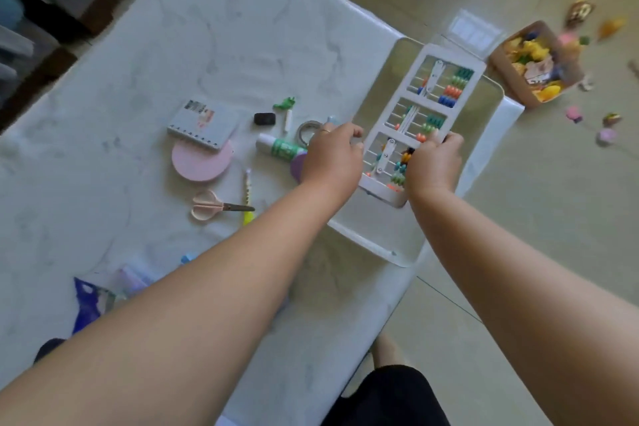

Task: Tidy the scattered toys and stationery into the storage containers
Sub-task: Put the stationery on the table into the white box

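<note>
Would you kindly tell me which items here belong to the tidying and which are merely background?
Job: white bead abacus in both hands' grip, left hand, right hand; clear plastic bin; pink scissors; brown toy box.

Background: white marble table; tiled floor.

White marbled table, tiled floor beside it

The table (214, 28) carries a spiral notebook (202, 124) overlapping a pink round pad (200, 162), a black eraser (264, 119), a tape roll (307, 131), a glue stick (280, 147), pink-handled scissors (216, 206) and a clear storage bin (390, 245) at its right edge. Down on the floor (553, 218) sits a tan box (508, 79) full of toys, with small toys (607, 135) scattered around it.
</note>
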{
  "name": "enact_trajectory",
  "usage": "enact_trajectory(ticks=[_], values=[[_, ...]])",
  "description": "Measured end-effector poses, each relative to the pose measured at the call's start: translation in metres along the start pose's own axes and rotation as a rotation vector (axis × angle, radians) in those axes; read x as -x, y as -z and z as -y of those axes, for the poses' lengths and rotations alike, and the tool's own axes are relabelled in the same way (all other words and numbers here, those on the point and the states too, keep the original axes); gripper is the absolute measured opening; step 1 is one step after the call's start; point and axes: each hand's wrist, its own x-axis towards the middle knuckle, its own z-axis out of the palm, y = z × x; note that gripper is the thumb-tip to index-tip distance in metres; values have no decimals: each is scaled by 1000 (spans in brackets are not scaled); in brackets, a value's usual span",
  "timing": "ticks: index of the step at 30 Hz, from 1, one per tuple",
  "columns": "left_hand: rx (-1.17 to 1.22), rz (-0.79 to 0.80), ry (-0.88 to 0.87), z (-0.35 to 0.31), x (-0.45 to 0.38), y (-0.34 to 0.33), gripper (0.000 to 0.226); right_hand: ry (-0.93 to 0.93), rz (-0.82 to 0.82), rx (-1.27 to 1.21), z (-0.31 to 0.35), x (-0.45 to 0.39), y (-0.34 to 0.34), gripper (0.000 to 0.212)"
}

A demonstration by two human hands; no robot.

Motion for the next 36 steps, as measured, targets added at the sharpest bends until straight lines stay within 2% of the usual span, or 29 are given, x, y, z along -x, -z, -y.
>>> enact_trajectory(ticks=[4,7,10,12,16,20,22,25,30,33,36], values=[[-24,-55,44,14,6,7,27,-146,83,113,-9,-8,-11,34],[-59,-113,114,30,5,21,27,-127,209,97,-5,-12,-24,37],[-85,-157,253,50,1,32,27,-114,257,97,3,-15,-33,29],[-105,-177,356,61,-1,38,31,-106,292,154,5,-20,-39,34],[-168,-160,474,79,-3,47,38,-170,284,351,3,-29,-44,40],[-313,-127,417,91,-10,48,53,-135,226,422,8,-27,-38,41],[-420,-111,317,94,-16,48,62,-48,150,388,8,-24,-33,47],[-583,-72,113,96,-28,46,67,300,59,296,13,-13,-30,44],[-749,-23,-23,103,-40,41,53,863,63,296,39,6,-49,37],[-788,-55,28,112,-36,42,44,1019,238,541,59,17,-67,29],[-816,-49,84,123,-29,49,35,1022,473,946,70,25,-90,30]])
